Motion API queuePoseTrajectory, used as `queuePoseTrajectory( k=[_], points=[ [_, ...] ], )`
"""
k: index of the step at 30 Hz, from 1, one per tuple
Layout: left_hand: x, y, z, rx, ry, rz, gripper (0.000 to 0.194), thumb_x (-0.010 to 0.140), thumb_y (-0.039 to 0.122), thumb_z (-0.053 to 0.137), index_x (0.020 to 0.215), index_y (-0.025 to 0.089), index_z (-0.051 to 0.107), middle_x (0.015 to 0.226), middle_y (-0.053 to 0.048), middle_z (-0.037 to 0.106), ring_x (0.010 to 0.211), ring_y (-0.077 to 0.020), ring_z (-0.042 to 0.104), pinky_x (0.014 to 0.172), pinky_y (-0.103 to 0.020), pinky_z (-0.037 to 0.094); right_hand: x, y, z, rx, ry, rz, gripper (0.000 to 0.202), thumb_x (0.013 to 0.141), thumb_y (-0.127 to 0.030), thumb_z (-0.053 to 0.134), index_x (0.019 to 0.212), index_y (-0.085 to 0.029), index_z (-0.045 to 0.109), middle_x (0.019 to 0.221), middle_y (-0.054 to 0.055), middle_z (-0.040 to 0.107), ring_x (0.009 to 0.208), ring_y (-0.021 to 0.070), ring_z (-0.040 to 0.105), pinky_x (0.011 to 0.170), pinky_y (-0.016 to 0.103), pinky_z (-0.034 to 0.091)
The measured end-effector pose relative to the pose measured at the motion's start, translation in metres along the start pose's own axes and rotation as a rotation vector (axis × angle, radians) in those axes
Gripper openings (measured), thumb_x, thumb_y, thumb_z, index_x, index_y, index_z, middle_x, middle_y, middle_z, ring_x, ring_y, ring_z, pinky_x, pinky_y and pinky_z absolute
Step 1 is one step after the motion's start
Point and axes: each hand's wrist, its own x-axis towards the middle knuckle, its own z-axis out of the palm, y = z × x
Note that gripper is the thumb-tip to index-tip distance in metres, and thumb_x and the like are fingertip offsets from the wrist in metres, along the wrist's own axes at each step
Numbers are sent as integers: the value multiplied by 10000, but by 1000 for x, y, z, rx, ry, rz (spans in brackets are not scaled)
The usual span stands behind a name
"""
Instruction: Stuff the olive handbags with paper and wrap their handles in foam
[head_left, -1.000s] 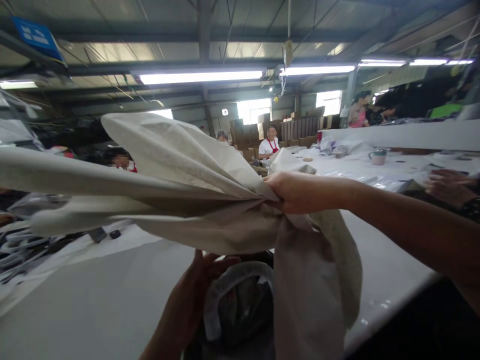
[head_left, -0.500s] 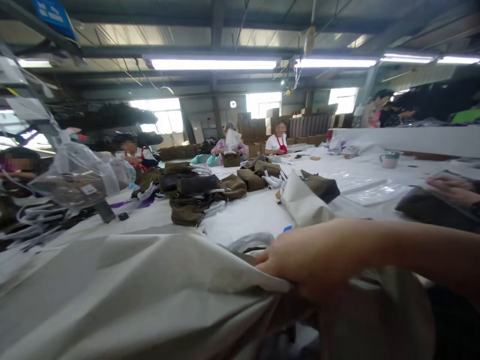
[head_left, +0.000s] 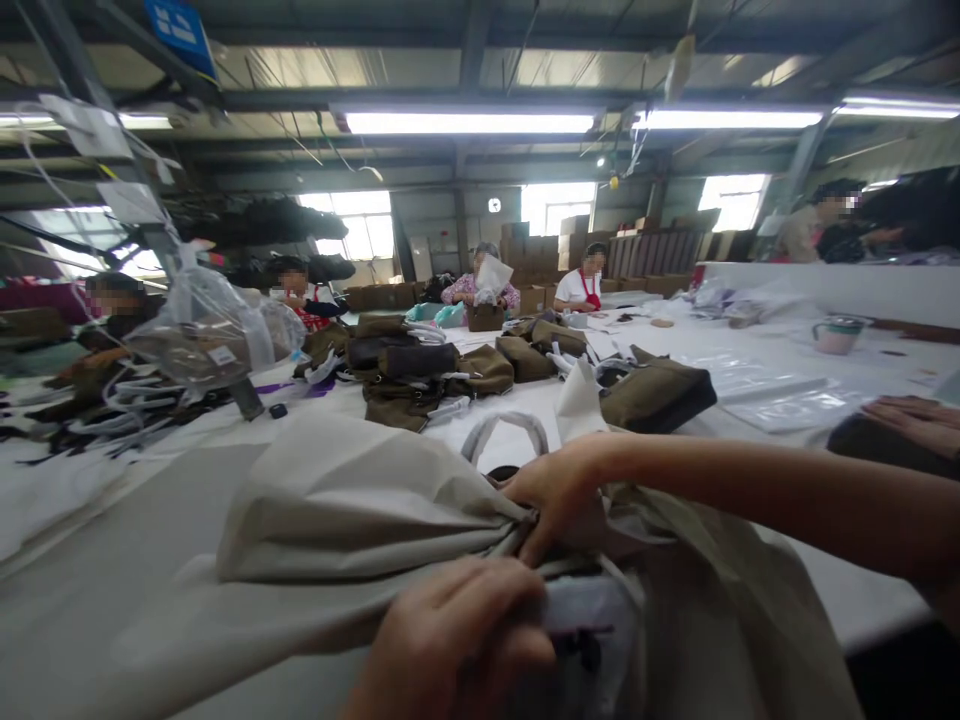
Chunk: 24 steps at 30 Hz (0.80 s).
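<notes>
A large sheet of grey-beige paper or cloth (head_left: 360, 500) lies bunched in front of me, gathered in folds toward the centre. My right hand (head_left: 559, 495) reaches in from the right and grips the gathered folds, its fingertips partly hidden in them. Low in the centre, my left hand (head_left: 465, 630) is curled, blurred, close below the right one; what its fingers hold is hidden. Just beyond my right hand stands a wrapped pale handle loop (head_left: 506, 430). A clear plastic-covered item (head_left: 592, 610) with a dark part shows between the folds, right of my left hand.
Olive-brown bags (head_left: 405, 370) lie piled across the white table (head_left: 337, 400). Another bag (head_left: 660, 393) is right of centre. Clear plastic sleeves (head_left: 772, 390) and a mug (head_left: 838, 335) are at the right. Another person's hand (head_left: 919, 420) rests on a dark bag. Several people sit beyond.
My left hand has come into view at the bottom centre. The sheet is bunched more tightly toward my right hand, and the handle loop shows more. The view has shifted left.
</notes>
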Motion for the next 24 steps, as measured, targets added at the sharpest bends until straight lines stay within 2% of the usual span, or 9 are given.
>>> queuePoseTrajectory(
  k=[3, 6, 9, 11, 13, 15, 17, 20, 24],
  points=[
    [3, -12, -7, 282, 77, -203, 229, 971, 304, 634, 1188, 235, 657, 1122, -56, 762, 994, -233, 742, 854, -292, 600, -3, 6, -3, -42, 27, 26, 650, 825, -531, 746, 1379, -221, 610, 1284, 48, 705, 1133, 249, 661, 904, 275, 500],
    [3, -15, 8, 247, -201, -333, 284, 956, 224, 619, 1236, 233, 664, 1113, -57, 771, 950, -245, 753, 792, -296, 605, 0, 16, -10, -149, 157, 35, 364, 965, -442, 581, 1231, -232, 712, 1079, -12, 769, 942, 173, 703, 763, 205, 507],
    [6, -10, 27, 150, -551, -366, 248, 885, 160, 685, 1123, 226, 709, 1030, -40, 785, 924, -262, 749, 772, -291, 586, 12, 26, -14, -282, 397, 129, 262, 954, -229, 537, 1064, -157, 764, 968, 52, 779, 875, 201, 704, 750, 246, 511],
    [10, -8, 33, 126, -646, -383, 174, 855, 172, 727, 1023, 214, 724, 975, -37, 781, 906, -265, 738, 756, -288, 567, 17, 27, -13, -352, 556, 198, 251, 916, -179, 555, 1053, -102, 752, 1010, 146, 766, 942, 283, 704, 814, 346, 525],
    [13, -9, 34, 114, -611, -433, 118, 874, 177, 706, 982, 224, 723, 945, -26, 769, 881, -241, 725, 747, -278, 546, 17, 23, -9, -417, 691, 214, 313, 945, -172, 526, 1194, -95, 701, 1180, 206, 721, 1098, 337, 668, 921, 444, 512],
    [14, -14, 33, 95, -526, -462, 110, 910, 178, 658, 971, 241, 724, 912, -12, 755, 824, -210, 711, 732, -267, 529, 9, 17, -2, -551, 848, 32, 400, 1007, -155, 454, 1383, -145, 590, 1401, 192, 615, 1301, 315, 565, 1072, 490, 438],
    [13, -21, 35, 74, -460, -442, 136, 951, 183, 603, 958, 238, 727, 907, -14, 750, 768, -185, 696, 711, -257, 519, 1, 13, 7, -742, 949, -353, 434, 1046, -153, 410, 1462, -210, 517, 1518, 120, 533, 1419, 235, 461, 1189, 452, 340],
    [8, -29, 46, 125, -403, -354, 129, 941, 151, 610, 911, 211, 720, 930, -39, 759, 777, -190, 699, 701, -258, 512, 2, 16, 25, -867, 829, -722, 388, 1056, -231, 438, 1425, -199, 554, 1492, 79, 569, 1439, 199, 440, 1240, 406, 287],
    [8, -21, 53, 248, -394, -232, 127, 821, 135, 753, 889, 201, 669, 839, -22, 746, 724, -219, 696, 618, -273, 492, 39, 42, 49, -839, 609, -620, 433, 1028, -233, 498, 1455, -165, 524, 1515, 102, 543, 1460, 261, 422, 1241, 488, 295]
  ],
)
